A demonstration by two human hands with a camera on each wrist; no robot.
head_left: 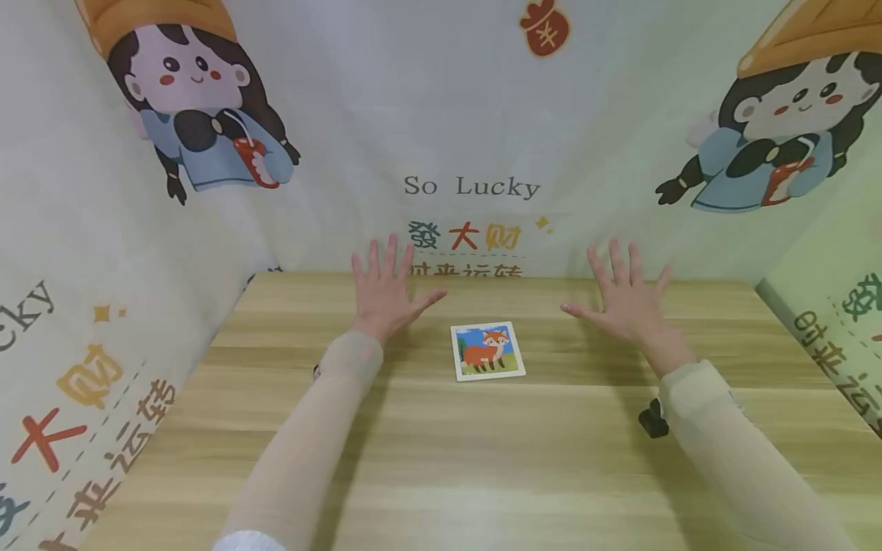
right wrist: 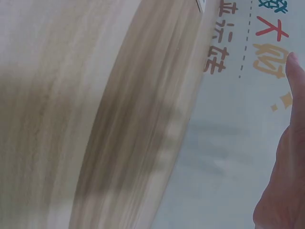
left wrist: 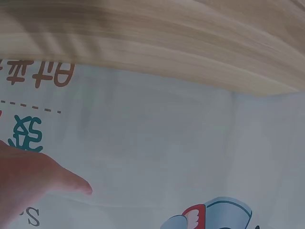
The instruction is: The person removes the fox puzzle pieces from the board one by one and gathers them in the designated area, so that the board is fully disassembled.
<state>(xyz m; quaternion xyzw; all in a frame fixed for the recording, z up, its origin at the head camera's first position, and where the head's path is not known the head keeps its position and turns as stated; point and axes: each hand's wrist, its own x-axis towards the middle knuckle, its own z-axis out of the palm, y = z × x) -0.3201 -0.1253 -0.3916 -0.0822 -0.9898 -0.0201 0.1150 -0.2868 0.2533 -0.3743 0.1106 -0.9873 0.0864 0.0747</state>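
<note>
Hands raised above wooden table point(head_left: 482, 459), palms facing away, fingers straight and spread. Left hand point(head_left: 386, 295) fully open, holding nothing, hovering near far table edge, left of fox card point(head_left: 487, 351). Right hand point(head_left: 623, 302) likewise splayed wide, empty, to right of card and well apart from it. Card lying flat on table between the two hands, slightly nearer the left, touched by neither; orange fox on blue and green ground, white border. Printed backdrop point(head_left: 472, 186) behind, reading "So Lucky", cartoon figures at both sides. Wrist views blurred: thumb, table edge, backdrop only.
</note>
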